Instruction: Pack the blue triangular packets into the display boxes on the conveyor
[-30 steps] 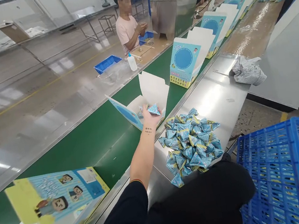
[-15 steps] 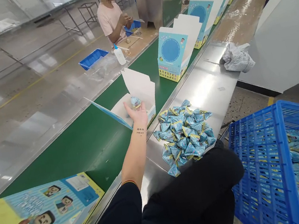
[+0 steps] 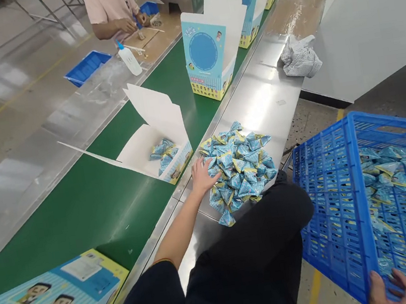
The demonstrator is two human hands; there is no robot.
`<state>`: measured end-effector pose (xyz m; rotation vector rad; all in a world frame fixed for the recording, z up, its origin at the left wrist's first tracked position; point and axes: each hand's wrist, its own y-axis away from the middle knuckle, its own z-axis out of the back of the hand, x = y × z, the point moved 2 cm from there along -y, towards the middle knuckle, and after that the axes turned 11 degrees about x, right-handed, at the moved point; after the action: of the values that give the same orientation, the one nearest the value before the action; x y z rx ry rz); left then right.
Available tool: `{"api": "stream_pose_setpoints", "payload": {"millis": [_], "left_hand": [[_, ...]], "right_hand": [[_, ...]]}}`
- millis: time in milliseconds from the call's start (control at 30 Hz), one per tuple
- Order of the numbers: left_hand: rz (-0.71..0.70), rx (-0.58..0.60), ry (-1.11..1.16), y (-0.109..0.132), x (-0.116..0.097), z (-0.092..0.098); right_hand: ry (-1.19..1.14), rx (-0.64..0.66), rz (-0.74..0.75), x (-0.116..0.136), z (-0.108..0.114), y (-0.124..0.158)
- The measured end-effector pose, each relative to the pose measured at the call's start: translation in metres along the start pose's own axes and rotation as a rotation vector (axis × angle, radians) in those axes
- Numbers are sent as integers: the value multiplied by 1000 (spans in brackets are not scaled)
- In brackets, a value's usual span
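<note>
My left hand [image 3: 203, 176] lies at the near left edge of a heap of blue-and-yellow pyramid-shaped packets [image 3: 241, 164] on the metal ledge. Its fingers are spread and touch the outer packets, with none held. Just beyond it, an open carton [image 3: 137, 149] stands on the green belt, flaps up, several packets inside. At the bottom right, my right hand [image 3: 394, 291] is partly cut off by the frame. Thumb and fingers close over the rim of a blue plastic crate [image 3: 359, 189], which holds more such packets.
More printed cartons [image 3: 205, 50] stand open farther along the green belt [image 3: 115, 205]; another [image 3: 67, 294] is at the near left. A striped cloth [image 3: 300, 57] lies on the ledge. Across the belt, a person in a pink shirt [image 3: 109, 8] works near a white bottle [image 3: 130, 58].
My left hand has let go of a packet in the carton and moved back to the heap. My right hand has come into view at the crate. The camera view has shifted.
</note>
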<state>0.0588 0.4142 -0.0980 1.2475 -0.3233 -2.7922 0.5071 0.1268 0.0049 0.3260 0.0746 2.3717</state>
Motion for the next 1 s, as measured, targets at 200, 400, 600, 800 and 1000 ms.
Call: {"api": "stream_pose_setpoints", "payload": {"millis": [200, 400, 600, 800, 1000], "left_hand": [[241, 133, -115, -1, 29, -13], [203, 124, -202, 45, 50, -26], [249, 23, -274, 101, 81, -33], [94, -69, -195, 115, 123, -42], [170, 108, -94, 102, 107, -31]], "right_hand": [[-299, -198, 756, 183, 3, -20], [208, 451, 1102, 391, -39, -36], [563, 594, 1046, 426, -84, -39], [563, 586, 1046, 418, -93, -39], [559, 613, 1012, 419, -103, -34]]}}
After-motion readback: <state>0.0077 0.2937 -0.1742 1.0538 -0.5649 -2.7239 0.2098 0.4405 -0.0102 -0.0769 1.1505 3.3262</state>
